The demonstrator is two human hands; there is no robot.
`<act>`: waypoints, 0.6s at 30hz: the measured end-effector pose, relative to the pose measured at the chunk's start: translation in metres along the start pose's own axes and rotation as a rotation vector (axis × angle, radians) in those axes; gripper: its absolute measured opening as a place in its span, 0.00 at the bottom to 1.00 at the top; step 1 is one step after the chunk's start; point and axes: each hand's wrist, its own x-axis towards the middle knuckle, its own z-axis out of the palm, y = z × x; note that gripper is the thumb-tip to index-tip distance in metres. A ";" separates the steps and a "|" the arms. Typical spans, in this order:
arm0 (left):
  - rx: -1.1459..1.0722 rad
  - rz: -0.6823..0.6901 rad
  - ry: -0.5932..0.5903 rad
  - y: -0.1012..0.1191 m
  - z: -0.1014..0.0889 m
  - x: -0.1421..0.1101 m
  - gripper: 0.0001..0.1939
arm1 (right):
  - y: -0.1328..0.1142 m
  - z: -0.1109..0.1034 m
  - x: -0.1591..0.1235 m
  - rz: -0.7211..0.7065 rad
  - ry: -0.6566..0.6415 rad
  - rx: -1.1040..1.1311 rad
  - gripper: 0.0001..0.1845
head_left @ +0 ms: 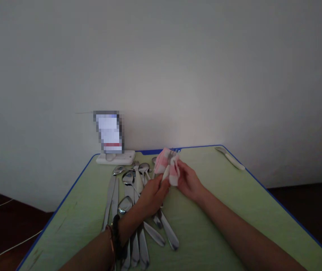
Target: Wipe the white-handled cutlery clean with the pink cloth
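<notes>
My left hand (155, 194) is closed around the pale handle of a fork (166, 174), and its metal tines rise above the cloth. A pink and white cloth (162, 161) is wrapped about the fork's upper part. Pinching that cloth from the other side is my right hand (188, 180), its fingers partly hidden behind the fabric. Under and beside my left forearm lies a loose pile of metal cutlery, with several spoons (128, 178), knives (109, 203) and another pale-handled fork (138, 180). My left arm hides part of the pile.
A piece of cutlery with a white handle (236, 162) lies alone near the table's right edge. At the back left, a blurred-out screen (109, 131) stands on a white base (116, 158). The green table (206, 233) has a blue rim and meets a plain wall (206, 75).
</notes>
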 end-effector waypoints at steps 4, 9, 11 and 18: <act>0.057 0.017 -0.007 -0.001 -0.002 0.001 0.15 | 0.003 0.005 -0.001 -0.042 0.055 -0.140 0.09; 0.162 0.028 -0.036 -0.004 -0.003 0.000 0.14 | 0.005 0.002 0.001 -0.028 0.102 -0.194 0.09; 0.202 0.032 -0.045 -0.004 -0.003 -0.001 0.14 | 0.005 0.000 0.001 -0.023 0.125 -0.197 0.08; 0.258 0.046 -0.060 -0.002 -0.003 0.001 0.15 | 0.006 0.001 0.002 -0.024 0.152 -0.188 0.07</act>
